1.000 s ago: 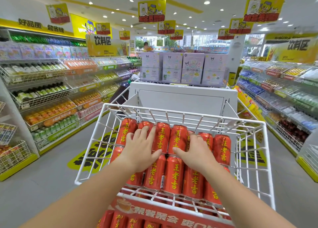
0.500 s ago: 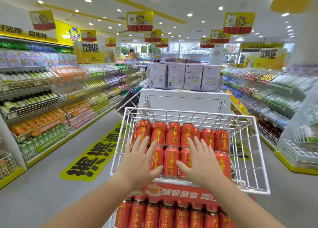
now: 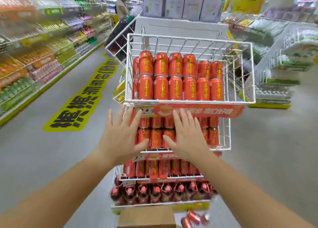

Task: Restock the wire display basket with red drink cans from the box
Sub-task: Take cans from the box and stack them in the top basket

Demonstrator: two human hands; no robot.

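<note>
Head view. At the top of the rack, wire display basket (image 3: 189,44) loaded with red cans (image 3: 175,88): upright, stacked 2 high, 6 across in the front row, packed against the left wall and the front wire. Bare wire along the right side of that basket, with room, at a guess, for another column. Rows behind the front one hidden, so depth of fill impossible to judge.

Both hands empty: left hand (image 3: 123,134) and right hand (image 3: 187,136) flat, fingers straight and spread, gripping nothing. Held side by side just below the red sign strip (image 3: 206,111), in front of the second basket (image 3: 225,133), itself filled with cans of the same kind. Touching those cans or just apart: cannot tell.

Further down, a third tier (image 3: 163,171) of cans, then a bottom row of dark bottles (image 3: 154,191) with reddish caps. At the lower edge, cardboard box (image 3: 146,217), only its top showing, contents hidden. Just right of it, 2 or 3 loose cans (image 3: 194,218), blurred and tilted.

Judgement: restocking well along, top basket nearly full, only the gap on the right plainly left to fill. Number of cans left in the box: unknown.
</note>
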